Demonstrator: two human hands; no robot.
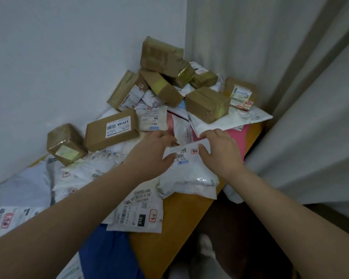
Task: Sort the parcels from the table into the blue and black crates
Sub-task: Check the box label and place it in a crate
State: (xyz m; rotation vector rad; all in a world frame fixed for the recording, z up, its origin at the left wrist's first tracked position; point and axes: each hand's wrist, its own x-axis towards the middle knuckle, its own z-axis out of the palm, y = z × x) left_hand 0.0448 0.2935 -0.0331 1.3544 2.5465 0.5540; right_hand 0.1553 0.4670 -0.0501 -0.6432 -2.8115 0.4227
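Note:
A white padded parcel (189, 174) with a barcode label lies near the right edge of the orange table (169, 234). My left hand (151, 152) grips its upper left corner with curled fingers. My right hand (220, 152) grips its upper right corner, thumb on the label side. Behind it a heap of brown taped boxes (207, 103) and white mailers (97, 170) covers the table. A flat cardboard box marked 12V4A (112, 128) lies left of my hands. No crate shows in this view.
A white wall runs along the left and back. A pale curtain (290, 97) hangs close on the right, against the table's edge. A blue item (109, 256) sits below the table's front corner. A pink mailer (238, 135) peeks out under the pile.

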